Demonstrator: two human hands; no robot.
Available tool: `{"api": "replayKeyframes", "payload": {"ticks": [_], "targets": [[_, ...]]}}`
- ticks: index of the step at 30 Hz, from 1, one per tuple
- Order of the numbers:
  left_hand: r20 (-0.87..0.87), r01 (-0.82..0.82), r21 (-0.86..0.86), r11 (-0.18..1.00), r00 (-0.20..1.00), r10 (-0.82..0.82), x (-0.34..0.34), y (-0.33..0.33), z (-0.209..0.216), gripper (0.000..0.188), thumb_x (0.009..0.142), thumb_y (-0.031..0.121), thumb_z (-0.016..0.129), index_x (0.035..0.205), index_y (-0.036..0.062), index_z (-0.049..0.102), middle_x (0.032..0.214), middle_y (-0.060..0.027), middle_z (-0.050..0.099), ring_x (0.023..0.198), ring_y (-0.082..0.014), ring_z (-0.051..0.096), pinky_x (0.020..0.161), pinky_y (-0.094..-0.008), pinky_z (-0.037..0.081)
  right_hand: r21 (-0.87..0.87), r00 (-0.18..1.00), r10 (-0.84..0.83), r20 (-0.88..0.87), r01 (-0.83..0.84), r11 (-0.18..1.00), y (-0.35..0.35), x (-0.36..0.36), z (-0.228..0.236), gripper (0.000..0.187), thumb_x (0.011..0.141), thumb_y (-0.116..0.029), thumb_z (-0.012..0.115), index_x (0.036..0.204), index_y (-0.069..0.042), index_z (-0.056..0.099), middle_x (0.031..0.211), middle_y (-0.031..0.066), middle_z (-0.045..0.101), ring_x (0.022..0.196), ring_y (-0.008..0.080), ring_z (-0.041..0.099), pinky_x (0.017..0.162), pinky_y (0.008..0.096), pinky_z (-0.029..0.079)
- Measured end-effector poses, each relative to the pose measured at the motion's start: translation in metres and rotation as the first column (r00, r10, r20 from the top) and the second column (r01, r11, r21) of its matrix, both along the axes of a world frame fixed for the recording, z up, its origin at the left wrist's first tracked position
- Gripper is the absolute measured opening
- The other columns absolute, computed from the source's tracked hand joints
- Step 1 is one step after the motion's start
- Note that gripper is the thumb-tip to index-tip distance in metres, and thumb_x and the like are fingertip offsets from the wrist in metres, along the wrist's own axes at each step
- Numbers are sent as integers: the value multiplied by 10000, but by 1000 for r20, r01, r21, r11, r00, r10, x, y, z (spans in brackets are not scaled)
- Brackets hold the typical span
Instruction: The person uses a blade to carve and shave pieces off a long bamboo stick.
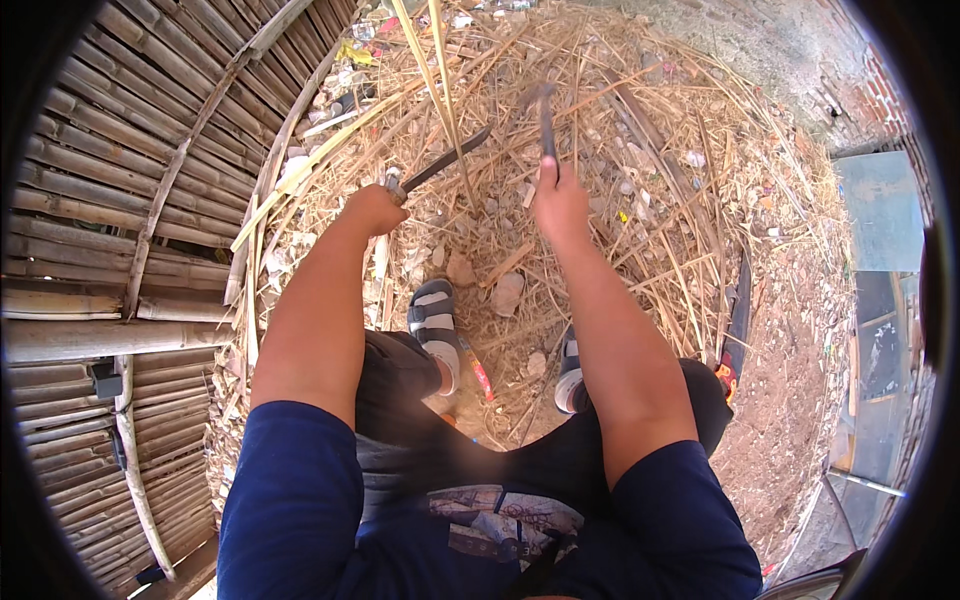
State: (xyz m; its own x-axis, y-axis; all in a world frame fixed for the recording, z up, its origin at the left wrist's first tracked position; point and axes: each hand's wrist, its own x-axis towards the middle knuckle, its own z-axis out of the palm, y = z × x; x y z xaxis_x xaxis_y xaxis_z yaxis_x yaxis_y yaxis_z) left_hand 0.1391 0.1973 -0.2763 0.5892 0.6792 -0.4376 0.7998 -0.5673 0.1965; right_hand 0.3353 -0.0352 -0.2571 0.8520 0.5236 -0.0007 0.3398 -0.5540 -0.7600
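My left hand (pixel 374 210) is closed round the handle of a machete (pixel 448 160), whose dark blade slants up and to the right above the straw-strewn ground. Two pale split bamboo strips (pixel 432 70) rise beyond it, and the blade crosses one near its lower end; I cannot tell whether they touch. My right hand (pixel 561 207) grips a hammer (pixel 547 125) by its handle, thumb lying along it. The hammer's head points away from me and is smeared by motion. A gap separates the two tools.
Bamboo splinters, stones (pixel 508 294) and litter cover the ground around my sandalled feet (pixel 433 312). A bamboo slat wall (pixel 130 180) stands along the left. By my right knee lies a long dark tool with an orange handle (pixel 726 378). Grey-blue panels (pixel 880 212) line the right.
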Motion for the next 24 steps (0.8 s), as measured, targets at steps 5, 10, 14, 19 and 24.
{"api": "replayKeyframes", "payload": {"ticks": [5, 10, 14, 19, 24], "targets": [[-21, 10, 24, 1000, 1000, -9, 3, -5, 3, 544, 802, 470, 739, 1093, 10, 739, 1109, -197, 736, 1039, -349, 707, 916, -415, 564, 39, 998, 54, 17, -55, 998, 4, -24, 32, 454, 1079, -429, 421, 1064, -6, 586, 827, 236, 680, 826, 456, 681, 741, 554, 527], [-68, 46, 59, 997, 997, -42, 5, -6, 1, 496, 806, 428, 720, 1095, 26, 742, 1116, -197, 733, 1043, -354, 704, 919, -417, 565, -258, 978, 206, -35, -208, 944, 6, -31, -18, 461, 1071, -420, 440, 1119, 10, 597, 912, 257, 708, 892, 459, 694, 800, 556, 542], [-48, 15, 47, 999, 999, -13, 0, -6, -3, 476, 807, 416, 708, 1099, 41, 744, 1110, -198, 732, 1041, -363, 703, 918, -424, 565, -282, 970, 243, -25, -240, 929, 8, -20, -18, 454, 1065, -413, 454, 1142, 11, 602, 934, 262, 714, 914, 458, 696, 838, 549, 542], [-36, 63, 54, 997, 997, -61, 4, -9, -3, 463, 801, 401, 712, 1085, 37, 742, 1086, -200, 734, 1011, -373, 706, 900, -443, 562, 38, 997, 73, -13, -72, 997, 11, -21, 11, 448, 1064, -410, 467, 1090, 8, 626, 919, 250, 705, 863, 448, 686, 772, 540, 523], [-22, 35, 33, 999, 999, -35, 5, -14, -2, 423, 834, 330, 648, 1110, 22, 736, 1125, -212, 727, 1037, -369, 705, 911, -443, 565, 22, 995, 69, 74, -71, 997, 6, -22, -2, 450, 1066, -403, 460, 1087, 11, 634, 941, 247, 704, 870, 442, 684, 768, 534, 519]]}}
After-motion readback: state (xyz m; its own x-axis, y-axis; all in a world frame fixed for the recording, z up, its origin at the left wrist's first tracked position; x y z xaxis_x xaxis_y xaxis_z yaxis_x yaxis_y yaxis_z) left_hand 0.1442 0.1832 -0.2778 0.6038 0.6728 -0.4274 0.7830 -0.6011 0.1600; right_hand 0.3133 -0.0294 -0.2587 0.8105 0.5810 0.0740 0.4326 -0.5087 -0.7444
